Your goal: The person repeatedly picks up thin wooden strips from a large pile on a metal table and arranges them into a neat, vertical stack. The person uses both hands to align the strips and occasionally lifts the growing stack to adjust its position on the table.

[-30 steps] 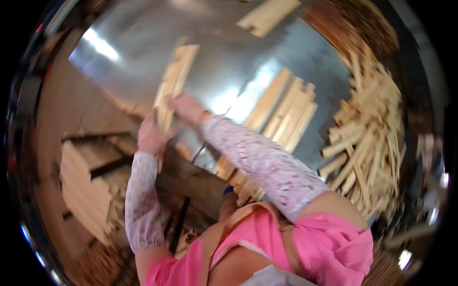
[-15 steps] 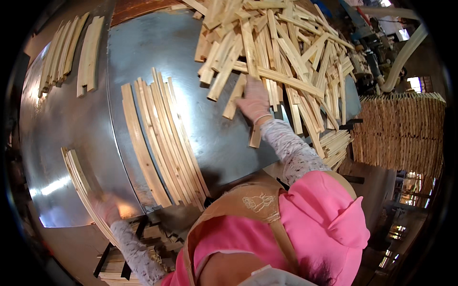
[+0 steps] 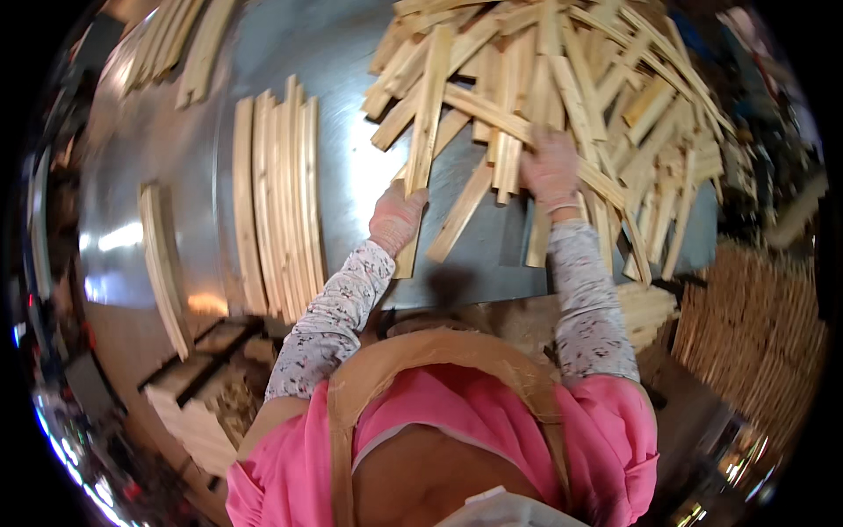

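My left hand (image 3: pixel 399 216), in a thin pale glove, is closed around the lower part of a wooden strip (image 3: pixel 432 110). That strip points away from me at the left edge of a loose pile of wooden strips (image 3: pixel 593 88). My right hand (image 3: pixel 551 169), gloved too, reaches onto the near side of the pile, over several crossing strips. Its fingers are blurred, so I cannot make out whether they grip one. To the left of my left hand, a row of wooden strips (image 3: pixel 285 202) lies side by side on the metal table (image 3: pixel 347 167).
A short stack of strips (image 3: pixel 161 263) lies at the table's left front edge, overhanging it. More strips (image 3: pixel 198 53) lie at the far left. Below the table's left front are stacked wood pieces (image 3: pixel 198 422). A tall wood stack (image 3: pixel 755 334) stands at right.
My left hand has left the small stack at the left and moved right to a strip by the pile. My right hand has let go of its strip and shifted right. The view has turned.
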A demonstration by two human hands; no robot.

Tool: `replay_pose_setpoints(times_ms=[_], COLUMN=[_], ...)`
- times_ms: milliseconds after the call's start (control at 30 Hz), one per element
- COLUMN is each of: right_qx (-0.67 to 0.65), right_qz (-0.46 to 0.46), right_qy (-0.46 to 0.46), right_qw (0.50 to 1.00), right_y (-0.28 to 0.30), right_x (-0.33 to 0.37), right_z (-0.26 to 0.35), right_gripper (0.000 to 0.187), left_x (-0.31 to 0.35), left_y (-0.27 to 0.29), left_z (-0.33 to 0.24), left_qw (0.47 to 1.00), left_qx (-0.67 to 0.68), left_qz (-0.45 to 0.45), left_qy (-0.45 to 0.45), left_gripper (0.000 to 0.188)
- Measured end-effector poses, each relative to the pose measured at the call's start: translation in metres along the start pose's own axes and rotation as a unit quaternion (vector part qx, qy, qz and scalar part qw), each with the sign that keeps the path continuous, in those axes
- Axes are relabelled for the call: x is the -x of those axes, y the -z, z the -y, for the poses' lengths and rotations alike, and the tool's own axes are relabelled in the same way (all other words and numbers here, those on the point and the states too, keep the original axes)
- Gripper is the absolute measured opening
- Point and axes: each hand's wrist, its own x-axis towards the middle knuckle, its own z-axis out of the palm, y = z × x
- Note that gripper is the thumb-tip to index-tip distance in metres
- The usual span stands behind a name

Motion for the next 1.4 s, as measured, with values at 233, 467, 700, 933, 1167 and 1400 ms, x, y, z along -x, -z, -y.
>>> replay_pose_setpoints(times_ms=[233, 467, 700, 933, 1167, 1400], right_qx=[-0.072, -0.368, -0.151, -0.313, -0.264, -0.397], right_qz=[0.175, 0.33, 0.377, 0.453, 0.56, 0.545], right_qy=[0.088, 0.044, 0.25, 0.074, 0.088, 0.113], right_qw=[0.978, 0.868, 0.879, 0.832, 0.78, 0.729], right_y=[0.03, 0.042, -0.046, -0.078, -0.035, -0.065], right_x=[0.042, 0.103, 0.095, 0.095, 0.056, 0.057], right_z=[-0.043, 0.088, 0.364, 0.487, 0.583, 0.586], right_gripper=[0.06, 0.053, 0.044, 0.107, 0.106, 0.099], left_x=[0.1, 0.109, 0.053, 0.078, 0.105, 0.115], left_y=[0.054, 0.105, 0.234, 0.329, 0.395, 0.39], left_z=[0.12, 0.19, 0.265, 0.314, 0.41, 0.394], left_qw=[0.873, 0.874, 0.93, 0.954, 0.937, 0.922], left_qx=[-0.385, -0.283, -0.156, 0.018, 0.189, -0.202], left_qz=[-0.276, -0.395, -0.321, -0.3, -0.283, -0.33], left_qy=[0.116, 0.013, 0.093, -0.007, 0.073, 0.007], left_gripper=[0.077, 0.099, 0.078, 0.058, 0.04, 0.071])
